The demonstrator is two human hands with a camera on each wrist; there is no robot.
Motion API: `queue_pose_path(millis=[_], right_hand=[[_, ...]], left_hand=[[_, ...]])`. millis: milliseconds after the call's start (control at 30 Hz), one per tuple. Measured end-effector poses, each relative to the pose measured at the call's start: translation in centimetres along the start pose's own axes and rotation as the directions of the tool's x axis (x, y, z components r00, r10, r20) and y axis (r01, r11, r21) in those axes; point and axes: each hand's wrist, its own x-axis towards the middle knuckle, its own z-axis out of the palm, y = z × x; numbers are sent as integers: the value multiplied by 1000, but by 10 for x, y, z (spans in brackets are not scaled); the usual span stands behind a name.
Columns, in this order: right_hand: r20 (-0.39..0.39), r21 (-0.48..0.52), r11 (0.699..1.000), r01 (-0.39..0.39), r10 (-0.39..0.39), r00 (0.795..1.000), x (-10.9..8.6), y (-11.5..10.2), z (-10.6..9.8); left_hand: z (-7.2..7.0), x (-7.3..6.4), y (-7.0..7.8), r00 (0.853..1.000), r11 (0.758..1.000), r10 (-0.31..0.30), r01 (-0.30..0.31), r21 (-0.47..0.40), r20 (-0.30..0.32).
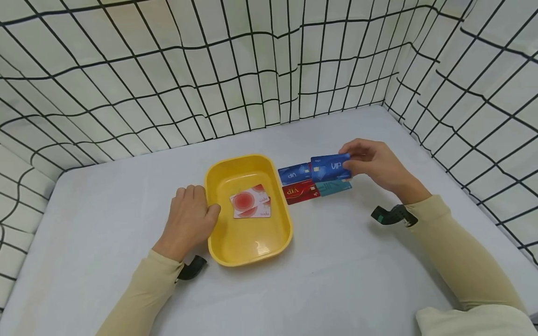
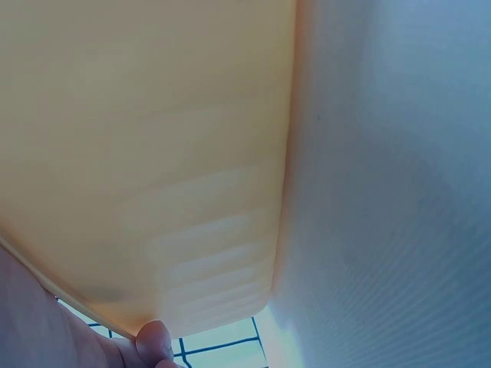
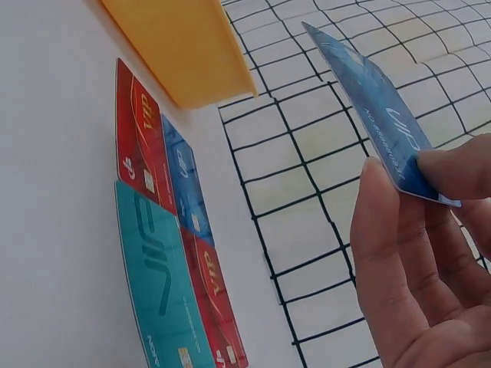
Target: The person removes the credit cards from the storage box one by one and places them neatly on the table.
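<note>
Two bare hands work here: the right hand [image 1: 378,169], right of centre in the head view, pinches a blue VIP card [image 1: 325,169] by its short edge between thumb and fingers, and we see it raised in the right-wrist view; the left hand [image 1: 187,225], left of centre, grips the left rim of a yellow tray [image 1: 256,242], thumb over the edge. We judge the card to be light, thin and springy rather than limp, smooth enough to slip, and hard to break though it could bend; we would hold it by a short end or corner, as here, and lift flat ones by an edge. Just right of the tray we count four cards lying together: one blue card [image 1: 293,175], one teal card [image 1: 335,188] and two red cards [image 3: 140,138], the second mostly covered in the head view. In the tray lie two overlapping pale cards [image 1: 244,201] with red circles, making seven cards and one tray. All rest on or above a white surface [image 1: 328,270]; black grid lines [image 1: 242,75] cross the upper frame.
</note>
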Motion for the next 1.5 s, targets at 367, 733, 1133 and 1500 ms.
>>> queue_pose_path(millis=[367, 733, 1133, 1500], right_hand=[[-19, -25, 999, -33, 33, 999, 0, 12, -8], [-37, -33, 996, -86, 85, 996, 2, 23, -18], [-50, -69, 987, -145, 142, 989, 6, 38, -32], [-58, -77, 978, -192, 188, 980, 7, 54, -47]], left_hand=[[2, -1, -1, 1000, 1000, 19, -19, 1, -22], [1, 0, -1, 1000, 1000, 17, -17, 7, -14], [0, 0, 0, 1000, 1000, 8, -8, 2, 0], [2, 0, -1, 999, 1000, 27, -27, 0, -20]])
